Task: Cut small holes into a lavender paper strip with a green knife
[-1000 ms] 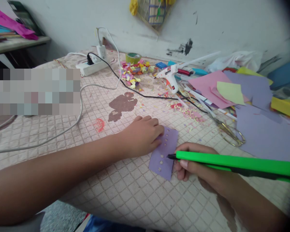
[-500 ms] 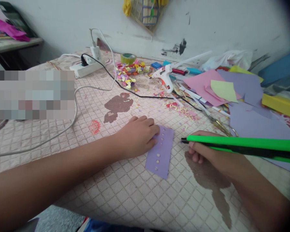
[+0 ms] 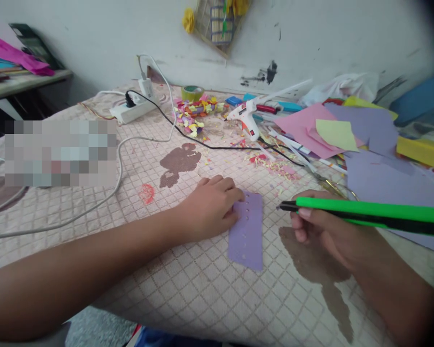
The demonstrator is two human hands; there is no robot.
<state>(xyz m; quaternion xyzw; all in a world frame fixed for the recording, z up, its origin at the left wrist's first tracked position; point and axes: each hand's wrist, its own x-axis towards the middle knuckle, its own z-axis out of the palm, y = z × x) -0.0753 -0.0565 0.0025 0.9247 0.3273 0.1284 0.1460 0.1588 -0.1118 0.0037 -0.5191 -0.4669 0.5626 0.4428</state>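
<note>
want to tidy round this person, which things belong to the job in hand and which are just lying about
Job in hand:
- purple strip, partly under left hand
- green tool, in right hand

Seemingly just lying about:
- glue gun
- scissors
- tape roll
- pink paper

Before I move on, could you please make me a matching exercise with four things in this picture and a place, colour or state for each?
Things:
1. Purple strip
2. Green tool
3. Glue gun
4. Tape roll

Clues:
A. Mostly white
B. Held in the right hand
C. Yellow-green and ring-shaped
D. Partly covered by the left hand

Pairs: 1-D, 2-B, 3-A, 4-C
</note>
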